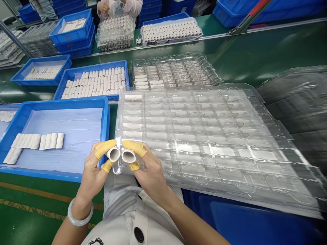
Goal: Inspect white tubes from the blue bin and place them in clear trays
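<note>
My left hand [95, 161] pinches a short white tube [108, 153] between thumb and forefinger, its open end facing me. Beside it, my right hand [145, 161] grips a second white tube [128, 161] in the same way. Yellow finger cots cover the gripping fingertips. The two tubes are side by side with a small gap, over the near left corner of a clear plastic tray [214, 149] with many compartments. White tubes [133, 126] lie in the tray's left column. To the left, a paper-lined blue bin [76, 126] holds several white tubes [28, 141] in rows.
Behind stand a blue bin [125, 78] of packed tubes, a filled clear tray [178, 61] and a smaller blue bin [66, 64]. Stacked blue bins [74, 35] and a co-worker [131, 8] are across the green bench. Stacked clear trays [298, 98] border the right.
</note>
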The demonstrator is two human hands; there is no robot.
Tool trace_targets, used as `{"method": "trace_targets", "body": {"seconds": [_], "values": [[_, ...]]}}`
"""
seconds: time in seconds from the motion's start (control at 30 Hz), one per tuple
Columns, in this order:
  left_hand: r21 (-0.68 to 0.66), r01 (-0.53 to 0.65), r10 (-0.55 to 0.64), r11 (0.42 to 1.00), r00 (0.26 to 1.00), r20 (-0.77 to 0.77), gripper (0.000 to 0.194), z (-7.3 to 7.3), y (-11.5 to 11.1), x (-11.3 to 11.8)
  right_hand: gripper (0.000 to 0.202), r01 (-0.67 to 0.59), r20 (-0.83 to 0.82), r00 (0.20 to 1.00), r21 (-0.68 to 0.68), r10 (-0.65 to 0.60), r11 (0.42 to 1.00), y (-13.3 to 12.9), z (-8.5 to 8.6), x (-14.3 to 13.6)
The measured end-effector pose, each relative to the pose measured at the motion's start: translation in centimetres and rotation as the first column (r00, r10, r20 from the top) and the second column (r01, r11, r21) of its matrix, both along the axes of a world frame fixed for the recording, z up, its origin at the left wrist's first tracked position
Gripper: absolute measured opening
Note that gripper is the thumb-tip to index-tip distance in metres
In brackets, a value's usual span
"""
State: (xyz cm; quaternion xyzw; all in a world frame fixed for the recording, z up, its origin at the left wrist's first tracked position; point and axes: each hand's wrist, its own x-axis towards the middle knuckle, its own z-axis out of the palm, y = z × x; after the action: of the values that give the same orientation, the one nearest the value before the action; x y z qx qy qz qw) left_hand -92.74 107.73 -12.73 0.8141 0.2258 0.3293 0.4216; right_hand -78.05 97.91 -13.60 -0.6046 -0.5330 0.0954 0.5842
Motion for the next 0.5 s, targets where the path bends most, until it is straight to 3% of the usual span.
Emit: {"method": "trace_targets", "body": {"seconds": [0.17,0.23,0.3,0.33,0.4,0.47,0.5], "values": [[-0.051,-0.036,0.037,0.998,0.999,0.004,0.046,0.1,-0.3,0.1,0.043,-0.01,-0.013,1.0,0.033,0.011,0.999,-0.1,-0.3,-0.1],[-0.178,-0.092,0.094,0.98,0.996,0.002,0.037,0.3,-0.5,0.0,0.036,-0.018,-0.089,0.996,0.011,0.019,1.0,-0.2,-0.1,-0.1],[-0.401,-0.129,0.147,0.907,0.989,0.012,0.03,0.5,-0.6,0.0,0.026,-0.111,-0.353,0.933,-0.085,0.074,0.99,-0.3,0.4,0.0],[-0.533,-0.12,0.162,0.838,0.986,0.033,0.03,0.6,-0.5,-0.1,0.025,-0.202,-0.548,0.83,-0.13,0.099,0.971,-0.3,0.7,0.2],[-0.781,-0.031,0.169,0.624,0.981,0.097,0.035,0.9,-0.3,0.0,0.035,-0.396,-0.881,0.464,-0.115,0.091,0.911,-0.2,1.3,0.6],[-0.937,0.107,0.187,0.331,0.966,0.177,0.036,1.1,-0.1,0.2,0.045,-0.479,-0.994,0.089,0.009,0.059,0.878,0.1,1.7,1.0],[-0.971,0.163,0.209,0.176,0.958,0.199,0.033,1.2,0.0,0.5,0.045,-0.474,-0.997,-0.044,0.072,0.058,0.878,0.3,1.8,1.1]]}}
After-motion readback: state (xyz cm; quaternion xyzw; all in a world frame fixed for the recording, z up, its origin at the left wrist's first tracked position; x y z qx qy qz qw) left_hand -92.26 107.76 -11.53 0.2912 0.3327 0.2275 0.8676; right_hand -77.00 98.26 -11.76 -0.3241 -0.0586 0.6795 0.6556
